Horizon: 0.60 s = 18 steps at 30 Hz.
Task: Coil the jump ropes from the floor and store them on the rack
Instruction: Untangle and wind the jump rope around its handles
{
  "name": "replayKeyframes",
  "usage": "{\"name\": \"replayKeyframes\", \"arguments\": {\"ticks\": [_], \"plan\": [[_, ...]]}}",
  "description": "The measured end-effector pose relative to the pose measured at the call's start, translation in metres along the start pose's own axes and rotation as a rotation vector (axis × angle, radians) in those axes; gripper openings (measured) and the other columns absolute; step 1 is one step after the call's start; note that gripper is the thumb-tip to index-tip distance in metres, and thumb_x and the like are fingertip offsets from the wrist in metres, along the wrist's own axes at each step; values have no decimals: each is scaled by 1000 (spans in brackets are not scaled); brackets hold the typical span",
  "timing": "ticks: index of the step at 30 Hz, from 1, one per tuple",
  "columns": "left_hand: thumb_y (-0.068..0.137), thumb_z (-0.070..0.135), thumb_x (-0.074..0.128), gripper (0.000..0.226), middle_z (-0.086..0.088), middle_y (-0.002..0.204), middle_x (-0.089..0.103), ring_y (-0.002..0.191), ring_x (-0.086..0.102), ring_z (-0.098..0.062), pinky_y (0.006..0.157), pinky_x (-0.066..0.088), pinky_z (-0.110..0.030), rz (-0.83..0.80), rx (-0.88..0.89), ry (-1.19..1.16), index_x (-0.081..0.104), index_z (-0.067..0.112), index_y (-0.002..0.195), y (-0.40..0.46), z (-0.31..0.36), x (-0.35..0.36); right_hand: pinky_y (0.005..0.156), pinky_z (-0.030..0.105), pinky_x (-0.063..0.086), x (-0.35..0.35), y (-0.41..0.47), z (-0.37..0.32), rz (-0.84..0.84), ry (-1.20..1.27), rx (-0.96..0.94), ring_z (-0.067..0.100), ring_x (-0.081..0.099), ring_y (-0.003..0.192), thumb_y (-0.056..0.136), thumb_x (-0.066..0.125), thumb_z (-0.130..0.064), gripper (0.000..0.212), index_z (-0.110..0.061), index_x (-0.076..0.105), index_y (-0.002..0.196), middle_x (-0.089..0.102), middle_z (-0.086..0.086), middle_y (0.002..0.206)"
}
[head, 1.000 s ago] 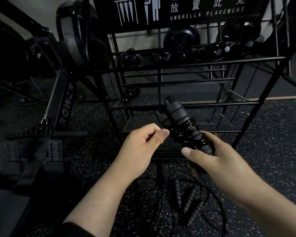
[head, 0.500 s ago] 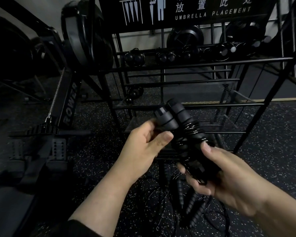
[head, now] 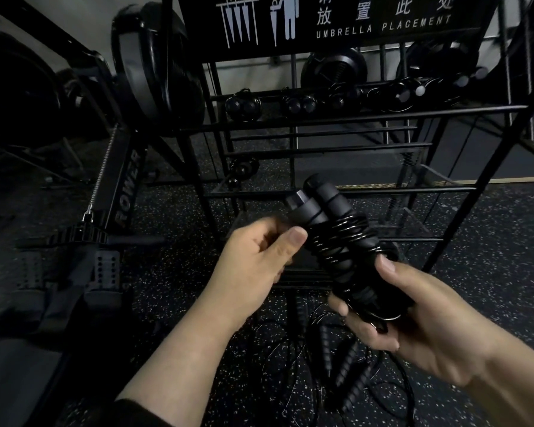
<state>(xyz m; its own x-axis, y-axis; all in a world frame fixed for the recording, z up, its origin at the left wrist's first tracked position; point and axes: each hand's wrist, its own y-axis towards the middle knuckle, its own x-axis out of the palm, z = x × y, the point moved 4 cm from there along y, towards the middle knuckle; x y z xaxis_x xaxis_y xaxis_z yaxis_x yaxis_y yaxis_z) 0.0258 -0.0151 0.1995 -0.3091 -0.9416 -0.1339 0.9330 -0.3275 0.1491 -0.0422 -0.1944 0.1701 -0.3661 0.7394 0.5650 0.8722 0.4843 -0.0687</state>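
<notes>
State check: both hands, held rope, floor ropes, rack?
Right hand: grips the wound rope's lower end.
Left hand: fingers curled at the handle tops; grip unclear.
Held jump rope: cord wound round its paired handles.
Floor ropes: loose, tangled.
Rack: coiled ropes stored on the top tier.
</notes>
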Motion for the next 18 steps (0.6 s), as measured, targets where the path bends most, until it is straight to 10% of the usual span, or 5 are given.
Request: {"name": "replayKeyframes", "arguments": {"ticks": [4,8,11,14,18], "plan": [[50,88,73,67,12,92,76,84,73,-15,73,60,-40,-131,-109,-157,72,47,103,-6,-1,14,52,18,39,9,0,14,-246,347,160,16,58,67,103,53,-45,41,-15,59,130,58,16,96],[52,84,77,90,-16,109,69,104,59,-34,94,52,-61,-320,-170,-282,69,32,126,-14,-3,28,50,17,39,12,3,29,-360,356,219,10,66,69,104,44,-51,55,-11,51,141,58,9,95],[45,80,84,101,-9,99,70,93,65,-30,74,58,-35,-257,-200,-344,70,13,119,-13,-6,26,58,18,53,14,3,30,-375,408,267,16,70,73,104,43,-54,60,-8,51,142,65,16,101],[39,80,86,116,-12,96,71,84,70,-25,63,56,-29,-137,-245,-395,64,-1,118,-10,-10,24,60,27,58,19,7,19,-34,225,248,26,70,71,96,56,-57,57,-9,69,122,71,26,104],[57,67,80,42,5,75,67,46,44,-6,42,32,-18,-10,-253,-314,73,39,86,-7,-11,26,90,27,56,11,3,-9,522,-578,-127,6,70,107,71,69,-61,53,-37,66,118,74,-14,116]]}}
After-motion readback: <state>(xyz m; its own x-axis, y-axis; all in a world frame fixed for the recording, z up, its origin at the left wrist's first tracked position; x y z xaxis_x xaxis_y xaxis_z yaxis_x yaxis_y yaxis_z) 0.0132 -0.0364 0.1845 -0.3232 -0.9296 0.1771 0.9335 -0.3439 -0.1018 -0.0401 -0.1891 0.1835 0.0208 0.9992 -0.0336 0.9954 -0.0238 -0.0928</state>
